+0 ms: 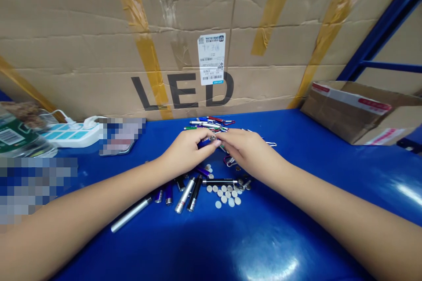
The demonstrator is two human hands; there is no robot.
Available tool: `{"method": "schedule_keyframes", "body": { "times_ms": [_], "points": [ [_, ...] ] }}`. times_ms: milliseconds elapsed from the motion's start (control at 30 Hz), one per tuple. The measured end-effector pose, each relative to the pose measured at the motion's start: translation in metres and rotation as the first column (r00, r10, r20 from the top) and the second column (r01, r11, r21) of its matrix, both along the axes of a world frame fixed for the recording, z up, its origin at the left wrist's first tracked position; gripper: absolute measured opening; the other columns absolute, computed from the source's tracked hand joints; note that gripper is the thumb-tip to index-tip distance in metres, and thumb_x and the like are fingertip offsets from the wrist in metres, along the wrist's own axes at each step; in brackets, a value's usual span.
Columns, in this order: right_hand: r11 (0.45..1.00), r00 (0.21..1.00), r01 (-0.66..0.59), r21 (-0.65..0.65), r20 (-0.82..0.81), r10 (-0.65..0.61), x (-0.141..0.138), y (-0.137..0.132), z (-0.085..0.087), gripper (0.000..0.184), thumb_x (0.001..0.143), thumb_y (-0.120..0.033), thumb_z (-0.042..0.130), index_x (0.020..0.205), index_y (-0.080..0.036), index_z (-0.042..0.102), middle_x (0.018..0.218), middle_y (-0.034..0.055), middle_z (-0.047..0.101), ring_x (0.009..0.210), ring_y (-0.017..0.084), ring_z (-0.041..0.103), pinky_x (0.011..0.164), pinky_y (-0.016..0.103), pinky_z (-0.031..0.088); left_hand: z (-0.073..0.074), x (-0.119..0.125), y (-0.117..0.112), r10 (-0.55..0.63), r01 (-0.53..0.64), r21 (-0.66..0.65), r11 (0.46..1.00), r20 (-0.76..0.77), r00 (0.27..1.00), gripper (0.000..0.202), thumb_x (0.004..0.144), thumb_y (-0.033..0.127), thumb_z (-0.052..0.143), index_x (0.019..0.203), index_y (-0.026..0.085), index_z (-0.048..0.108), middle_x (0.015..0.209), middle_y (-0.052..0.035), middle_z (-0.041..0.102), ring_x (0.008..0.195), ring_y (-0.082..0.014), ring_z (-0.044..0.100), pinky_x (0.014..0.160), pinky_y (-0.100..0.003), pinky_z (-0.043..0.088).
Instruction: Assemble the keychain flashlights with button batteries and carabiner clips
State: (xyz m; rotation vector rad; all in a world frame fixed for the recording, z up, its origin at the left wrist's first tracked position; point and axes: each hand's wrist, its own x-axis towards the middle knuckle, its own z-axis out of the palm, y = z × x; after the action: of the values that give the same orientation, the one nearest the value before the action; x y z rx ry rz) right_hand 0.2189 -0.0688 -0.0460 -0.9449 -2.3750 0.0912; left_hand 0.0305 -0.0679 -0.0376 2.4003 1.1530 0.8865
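Both my hands meet over the middle of a blue table point(296, 228). My left hand point(186, 151) is closed round a small blue pen-shaped torch point(205, 143). My right hand point(245, 151) pinches its silver end with the fingertips. Beneath my wrists lie several loose torch barrels, among them a silver one point(131, 214), a black one point(194, 193) and a black one lying crosswise point(219, 181). A cluster of small round button cells point(227, 195) lies beside them. More coloured torches with clips point(211, 124) are heaped just beyond my hands.
A big cardboard wall marked LED point(184, 92) closes the back. A white power strip point(70, 134) and a plastic bottle point(18, 134) stand at the left. An open cardboard box point(356, 112) sits at the right, by a blue rack post point(382, 26).
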Motion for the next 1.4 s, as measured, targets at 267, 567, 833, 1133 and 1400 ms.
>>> {"method": "schedule_keyframes", "body": {
  "times_ms": [267, 567, 833, 1133, 1400],
  "points": [
    [0.964, 0.908, 0.259, 0.055, 0.327, -0.263, -0.009, -0.013, 0.011, 0.036, 0.097, -0.037, 0.033, 0.107, -0.013, 0.058, 0.097, 0.0145, 0.07, 0.086, 0.027, 0.065, 0.066, 0.034, 0.043, -0.002, 0.002, 0.001, 0.102, -0.081, -0.132, 0.988, 0.162, 0.982, 0.026, 0.091, 0.038, 0.047, 0.084, 0.016, 0.061, 0.093, -0.0025, 0.069, 0.086, -0.0185, 0.061, 0.083, -0.033, 0.047],
    [0.894, 0.71, 0.386, 0.227, 0.546, -0.445, -0.015, -0.013, 0.014, 0.037, 0.095, -0.03, 0.025, 0.096, -0.01, 0.056, 0.072, 0.0182, 0.069, 0.068, 0.028, 0.068, 0.049, 0.031, 0.025, -0.002, 0.006, -0.006, 0.104, -0.1, -0.065, 0.993, 0.058, 0.993, 0.023, 0.092, 0.034, 0.046, 0.081, 0.017, 0.056, 0.084, -0.0014, 0.064, 0.078, -0.0167, 0.057, 0.07, -0.03, 0.044],
    [0.893, 0.808, 0.45, 0.019, 0.416, -0.417, -0.011, -0.015, 0.022, 0.028, 0.097, -0.027, 0.027, 0.104, -0.012, 0.049, 0.081, 0.0115, 0.069, 0.07, 0.024, 0.065, 0.055, 0.029, 0.03, -0.001, 0.0, -0.005, -0.11, 0.116, 0.045, 0.992, -0.126, 0.986, 0.021, 0.096, 0.029, 0.037, 0.082, 0.019, 0.047, 0.083, -0.0029, 0.059, 0.073, -0.0164, 0.054, 0.068, -0.031, 0.044],
    [0.915, 0.886, 0.398, -0.065, 0.287, -0.365, -0.016, -0.015, 0.013, 0.025, 0.097, -0.026, 0.027, 0.096, -0.015, 0.049, 0.076, 0.0084, 0.066, 0.064, 0.019, 0.059, 0.055, 0.028, 0.028, -0.001, 0.0, -0.001, -0.084, 0.117, 0.234, 0.965, -0.147, 0.986, 0.013, 0.093, 0.025, 0.049, 0.09, 0.017, 0.058, 0.089, -0.0052, 0.066, 0.088, -0.0193, 0.06, 0.078, -0.032, 0.047],
    [0.897, 0.801, 0.438, 0.059, 0.427, -0.419, -0.016, -0.015, 0.016, 0.03, 0.096, -0.028, 0.026, 0.101, -0.013, 0.052, 0.076, 0.0124, 0.069, 0.067, 0.024, 0.065, 0.052, 0.029, 0.03, 0.001, 0.001, -0.003, -0.033, 0.059, 0.238, 0.97, -0.112, 0.993, 0.019, 0.094, 0.028, 0.047, 0.092, 0.018, 0.063, 0.091, -0.0046, 0.069, 0.085, -0.0184, 0.063, 0.078, -0.031, 0.049]
  ]
}}
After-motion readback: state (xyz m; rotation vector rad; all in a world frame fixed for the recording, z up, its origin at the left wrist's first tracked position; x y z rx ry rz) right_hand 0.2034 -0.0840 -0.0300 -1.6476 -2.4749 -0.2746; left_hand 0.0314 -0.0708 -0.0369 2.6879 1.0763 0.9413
